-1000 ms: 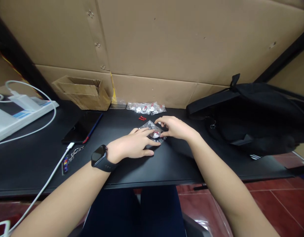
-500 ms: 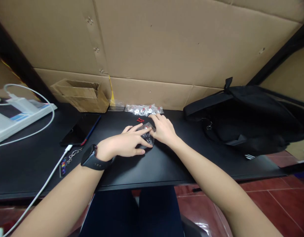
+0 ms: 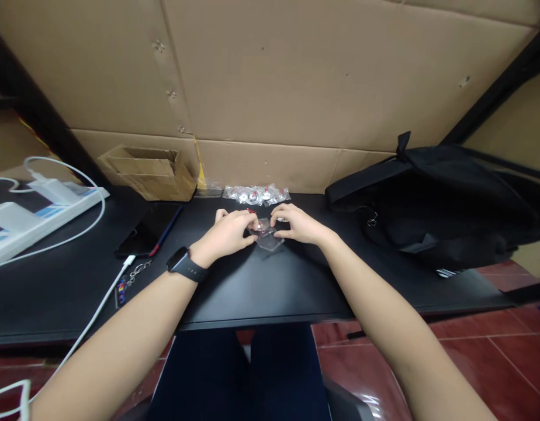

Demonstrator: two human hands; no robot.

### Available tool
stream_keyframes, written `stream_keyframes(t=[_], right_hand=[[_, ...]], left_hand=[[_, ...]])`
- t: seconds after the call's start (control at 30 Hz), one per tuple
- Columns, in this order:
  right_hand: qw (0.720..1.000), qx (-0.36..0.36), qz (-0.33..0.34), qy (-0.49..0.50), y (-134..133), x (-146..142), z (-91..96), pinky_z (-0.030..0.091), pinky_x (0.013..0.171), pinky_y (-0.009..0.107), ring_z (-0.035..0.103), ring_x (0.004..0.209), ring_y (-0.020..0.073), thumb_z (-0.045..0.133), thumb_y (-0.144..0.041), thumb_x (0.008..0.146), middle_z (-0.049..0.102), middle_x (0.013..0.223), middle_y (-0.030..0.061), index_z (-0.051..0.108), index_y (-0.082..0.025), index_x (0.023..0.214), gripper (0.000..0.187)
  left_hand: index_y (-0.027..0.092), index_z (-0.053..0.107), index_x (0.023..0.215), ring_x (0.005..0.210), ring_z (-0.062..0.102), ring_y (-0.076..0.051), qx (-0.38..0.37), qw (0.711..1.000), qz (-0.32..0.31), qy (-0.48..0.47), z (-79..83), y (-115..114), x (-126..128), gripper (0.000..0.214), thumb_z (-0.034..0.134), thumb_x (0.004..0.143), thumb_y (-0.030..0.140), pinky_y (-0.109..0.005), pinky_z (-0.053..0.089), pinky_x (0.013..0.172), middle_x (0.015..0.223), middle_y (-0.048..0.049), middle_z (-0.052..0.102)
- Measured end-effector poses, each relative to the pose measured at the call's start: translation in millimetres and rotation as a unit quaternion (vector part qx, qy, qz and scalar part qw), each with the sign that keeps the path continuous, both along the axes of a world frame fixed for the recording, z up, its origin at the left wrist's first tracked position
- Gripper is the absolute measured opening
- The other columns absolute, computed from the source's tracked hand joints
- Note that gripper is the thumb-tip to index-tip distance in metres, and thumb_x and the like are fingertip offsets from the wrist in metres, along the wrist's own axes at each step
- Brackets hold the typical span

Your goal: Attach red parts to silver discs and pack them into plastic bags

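A small clear plastic bag (image 3: 266,238) with a round metal-and-red part inside lies on the black desk (image 3: 261,286). My left hand (image 3: 226,233), with a black watch on its wrist, pinches the bag's left edge. My right hand (image 3: 296,225) pinches the right edge, fingers curled. Just behind the hands a small red piece (image 3: 251,211) peeks out, and a row of similar clear bags (image 3: 256,193) lies against the cardboard wall.
A black backpack (image 3: 432,204) fills the desk's right side. A cardboard box (image 3: 149,171), a dark phone (image 3: 148,229) with a pen, keys (image 3: 125,283), a white cable (image 3: 90,321) and a white power strip (image 3: 28,213) sit to the left.
Both hands moved from lying over the bag to pinching its two sides, fingers curled. The bag has shifted slightly towards the wall.
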State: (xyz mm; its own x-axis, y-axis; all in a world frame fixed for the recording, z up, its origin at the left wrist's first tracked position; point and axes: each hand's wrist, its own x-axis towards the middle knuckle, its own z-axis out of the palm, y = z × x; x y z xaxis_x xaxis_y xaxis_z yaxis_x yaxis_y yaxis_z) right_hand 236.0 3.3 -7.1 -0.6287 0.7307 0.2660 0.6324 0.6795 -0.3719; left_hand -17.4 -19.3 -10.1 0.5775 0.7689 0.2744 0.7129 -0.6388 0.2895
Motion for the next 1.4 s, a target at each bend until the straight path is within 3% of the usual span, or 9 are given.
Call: stream_keyframes(t=[0.27, 0.4, 0.6, 0.77, 0.9, 1.0, 1.1, 1.23, 1.4], right_hand=[[0.999, 0.001, -0.001, 0.049, 0, -2, 0.8, 0.045, 0.098, 0.04, 0.06, 0.111, 0.0238, 0.072, -0.024, 0.088, 0.064, 0.117, 0.0075, 0.077, -0.023, 0.089, 0.005], [0.997, -0.026, -0.036, 0.065, 3, 2, 3.6, 0.045, 0.097, 0.04, 0.061, 0.108, 0.0238, 0.074, -0.022, 0.084, 0.065, 0.118, 0.0077, 0.077, -0.021, 0.083, 0.002], [0.995, -0.06, -0.043, 0.07, 5, -2, -1.6, 0.045, 0.097, 0.037, 0.061, 0.104, 0.0208, 0.059, -0.024, 0.094, 0.065, 0.109, 0.0077, 0.073, -0.018, 0.077, 0.023], [0.992, 0.026, -0.118, -0.045, -6, -18, -5.3, 0.043, 0.091, 0.041, 0.056, 0.101, 0.0254, 0.061, -0.025, 0.09, 0.064, 0.107, 0.0089, 0.066, -0.018, 0.071, 0.02], [0.991, 0.07, -0.101, -0.059, -16, -24, 0.7, 0.041, 0.088, 0.041, 0.054, 0.107, 0.027, 0.06, -0.024, 0.09, 0.064, 0.113, 0.0092, 0.069, -0.022, 0.1, 0.014], [0.994, 0.058, -0.059, -0.067, -18, -21, 3.6, 0.039, 0.093, 0.044, 0.05, 0.118, 0.0292, 0.059, -0.023, 0.091, 0.061, 0.126, 0.0082, 0.072, -0.027, 0.108, 0.022], [0.995, 0.043, -0.049, -0.074, -16, -18, 1.3, 0.037, 0.096, 0.049, 0.049, 0.121, 0.0324, 0.07, -0.034, 0.086, 0.061, 0.129, 0.009, 0.074, -0.026, 0.107, 0.023], [0.996, 0.026, -0.06, -0.067, -12, -18, -2.6, 0.037, 0.097, 0.05, 0.052, 0.116, 0.0309, 0.07, -0.032, 0.087, 0.064, 0.122, 0.0102, 0.074, -0.025, 0.107, 0.022], [0.997, -0.012, -0.069, -0.029, -10, -17, 1.8, 0.035, 0.1, 0.051, 0.052, 0.121, 0.0295, 0.058, -0.033, 0.098, 0.064, 0.125, 0.009, 0.075, -0.025, 0.104, 0.02]], left_hand=[[0.026, 0.071, 0.086, 0.097, 0.065, -0.023, -0.028, 0.999, 0.039, -0.016, 11.3, -4, 1, 0.019, 0.059, 0.09, 0.04, -0.041, 0.026, 0.092, 0.097, 0.0003, 0.076], [0.028, 0.075, 0.084, 0.1, 0.066, -0.027, -0.055, 0.991, 0.117, -0.025, 15.2, -1, 0, 0.02, 0.062, 0.086, 0.044, -0.044, 0.031, 0.095, 0.1, -0.0005, 0.077], [0.031, 0.079, 0.081, 0.1, 0.067, -0.031, -0.161, 0.964, 0.204, -0.049, 12.2, 8, 0, 0.025, 0.061, 0.083, 0.048, -0.045, 0.04, 0.091, 0.096, -0.0025, 0.078], [0.026, 0.074, 0.069, 0.103, 0.063, -0.034, -0.126, 0.97, 0.206, 0.012, -1.9, 8, 8, 0.027, 0.058, 0.084, 0.042, -0.049, 0.039, 0.091, 0.092, -0.0073, 0.076], [0.025, 0.069, 0.095, 0.104, 0.06, -0.033, -0.054, 0.977, 0.206, 0.004, -8.7, 6, 8, 0.021, 0.061, 0.084, 0.041, -0.047, 0.041, 0.089, 0.106, -0.0086, 0.071], [0.029, 0.064, 0.113, 0.111, 0.055, -0.03, -0.015, 0.99, 0.139, -0.013, -10.5, 5, 6, 0.027, 0.06, 0.087, 0.033, -0.044, 0.041, 0.09, 0.119, -0.0066, 0.067], [0.032, 0.067, 0.111, 0.118, 0.051, -0.029, -0.012, 0.997, 0.078, -0.006, -12.5, 5, 6, 0.025, 0.047, 0.096, 0.034, -0.046, 0.037, 0.094, 0.124, -0.0041, 0.066], [0.031, 0.069, 0.113, 0.12, 0.048, -0.032, -0.029, 0.997, 0.068, -0.001, -15.2, 6, 7, 0.029, 0.053, 0.094, 0.045, -0.048, 0.035, 0.095, 0.127, -0.0061, 0.065], [0.028, 0.073, 0.102, 0.117, 0.049, -0.03, 0.0, 0.996, 0.087, -0.018, -13.6, 8, 6, 0.019, 0.057, 0.092, 0.033, -0.046, 0.034, 0.093, 0.119, -0.0071, 0.067]])
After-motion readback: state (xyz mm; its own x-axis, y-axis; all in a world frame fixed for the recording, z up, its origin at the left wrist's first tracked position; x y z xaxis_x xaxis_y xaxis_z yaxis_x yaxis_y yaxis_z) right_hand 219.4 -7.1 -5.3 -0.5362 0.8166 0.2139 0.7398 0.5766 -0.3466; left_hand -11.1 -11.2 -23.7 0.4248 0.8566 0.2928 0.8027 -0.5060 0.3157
